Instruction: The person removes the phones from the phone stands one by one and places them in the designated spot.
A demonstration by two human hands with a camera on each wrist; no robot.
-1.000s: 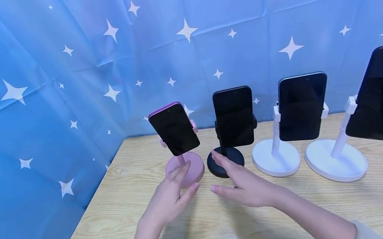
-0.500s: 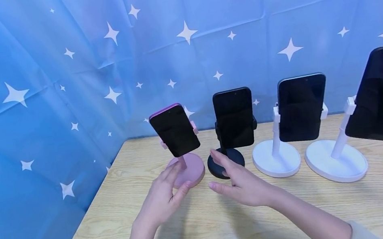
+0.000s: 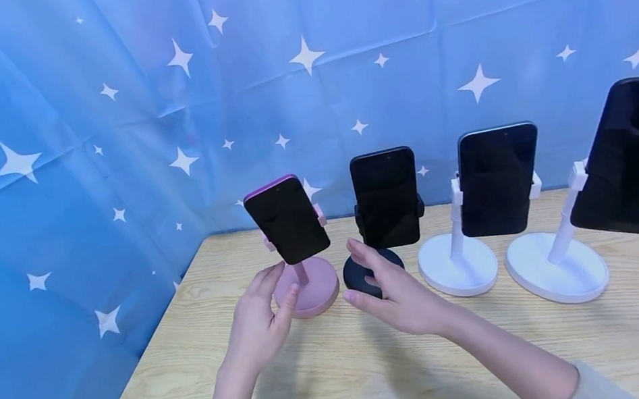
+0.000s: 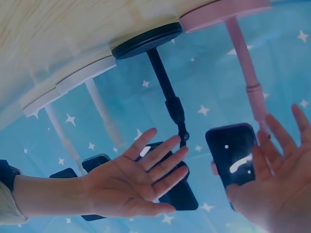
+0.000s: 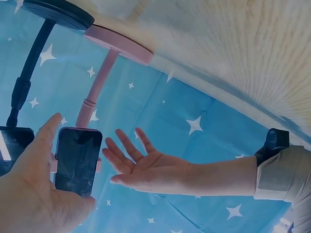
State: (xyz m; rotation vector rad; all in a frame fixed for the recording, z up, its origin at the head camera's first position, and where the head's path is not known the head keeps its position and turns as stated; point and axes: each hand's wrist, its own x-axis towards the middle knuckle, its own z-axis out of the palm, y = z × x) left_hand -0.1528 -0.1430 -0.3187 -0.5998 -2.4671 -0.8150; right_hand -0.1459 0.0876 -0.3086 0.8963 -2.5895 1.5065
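Observation:
My left hand hovers over the table at the left front of the pink phone stand, its fingers spread and holding nothing. Clamped in that stand is a tilted phone with a pink edge and a dark screen. My right hand is in front of the black phone stand, fingers extended and thumb apart, with nothing in it. A black phone sits upright in the black stand. The left wrist view, upside down, shows the open palm of my right hand apart from the stands.
Two white phone stands stand to the right; the nearer one holds a dark phone, the far right one a larger dark tablet-like device. Behind the wooden table hangs a blue cloth with white stars.
My left hand has drawn back leftward from over the pink base. The right hand has stayed nearly in place by the black stand. The stands and phones have not moved.

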